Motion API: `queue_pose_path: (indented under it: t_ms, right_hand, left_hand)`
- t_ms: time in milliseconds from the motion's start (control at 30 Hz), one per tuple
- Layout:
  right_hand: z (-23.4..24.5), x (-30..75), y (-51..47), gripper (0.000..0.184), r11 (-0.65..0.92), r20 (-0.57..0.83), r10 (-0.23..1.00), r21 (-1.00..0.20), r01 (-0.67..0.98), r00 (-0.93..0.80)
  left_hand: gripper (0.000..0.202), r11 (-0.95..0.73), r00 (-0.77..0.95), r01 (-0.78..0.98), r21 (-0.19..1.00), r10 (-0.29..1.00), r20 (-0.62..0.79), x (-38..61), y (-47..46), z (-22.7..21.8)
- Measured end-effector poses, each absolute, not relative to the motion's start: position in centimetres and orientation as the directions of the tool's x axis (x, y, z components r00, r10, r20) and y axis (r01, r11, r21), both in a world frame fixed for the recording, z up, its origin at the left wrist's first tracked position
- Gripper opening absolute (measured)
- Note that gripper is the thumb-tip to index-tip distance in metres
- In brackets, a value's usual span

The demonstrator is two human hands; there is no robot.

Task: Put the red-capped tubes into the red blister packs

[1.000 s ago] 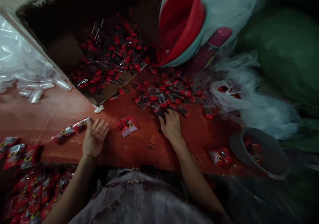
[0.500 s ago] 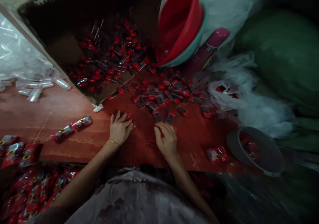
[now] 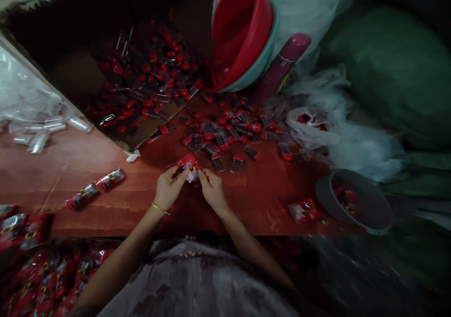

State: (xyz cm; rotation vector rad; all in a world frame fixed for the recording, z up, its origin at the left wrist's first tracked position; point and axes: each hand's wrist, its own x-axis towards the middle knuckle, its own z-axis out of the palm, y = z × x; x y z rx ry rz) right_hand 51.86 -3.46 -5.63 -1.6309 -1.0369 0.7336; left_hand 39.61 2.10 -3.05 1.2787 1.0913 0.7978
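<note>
Between both hands, a small red printed plastic packet (image 3: 189, 162) is held up over the red tabletop (image 3: 253, 204). My left hand (image 3: 168, 187) pinches its left side, with the thumb in front. The fingers of my right hand (image 3: 212, 189) close on its right edge. Just beyond the hands lies a loose heap of small clear containers with red caps (image 3: 221, 136), dark bits inside them. One such container (image 3: 237, 163) lies close to my right hand.
A cardboard box (image 3: 66, 98) on its side spills more containers. Red and teal basins (image 3: 269, 44) lean beside a pink spray can (image 3: 282, 63). A grey bowl (image 3: 324, 195) and a filled packet (image 3: 303, 211) sit right; two packets (image 3: 82, 195) lie left, clear tubes (image 3: 38, 141) behind.
My right hand has moved left to meet my left hand, and the packet is now lifted between them. The whole view has shifted slightly.
</note>
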Motion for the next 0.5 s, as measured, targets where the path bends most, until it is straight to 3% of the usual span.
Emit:
queue_pose_path:
  t_ms: [100, 267, 400, 500]
  right_hand:
    - [-5.5, 51.7, -3.5, 0.029, -0.070, 0.076, 0.881, -0.955, 0.287, 0.467]
    - [-5.7, 52.5, -2.7, 0.032, -0.106, 0.090, 0.852, -0.935, 0.337, 0.515]
    - [-5.9, 53.7, -2.3, 0.033, -0.134, 0.049, 0.839, -0.946, 0.294, 0.542]
    - [-5.6, 53.9, -2.5, 0.034, -0.111, 0.141, 0.830, -0.906, 0.408, 0.539]
  left_hand:
    - [0.033, 0.055, 0.335, 0.214, 0.975, 0.934, -0.126, 40.2, 2.1, -3.3]
    - [0.042, -0.115, 0.309, 0.467, 0.877, 0.950, -0.040, 39.9, 2.8, -3.4]
    - [0.049, -0.388, 0.393, 0.722, 0.573, 0.911, 0.121, 39.6, 3.9, -3.3]
    - [0.062, -0.466, 0.396, 0.809, 0.359, 0.883, 0.252, 39.9, 4.1, -3.2]
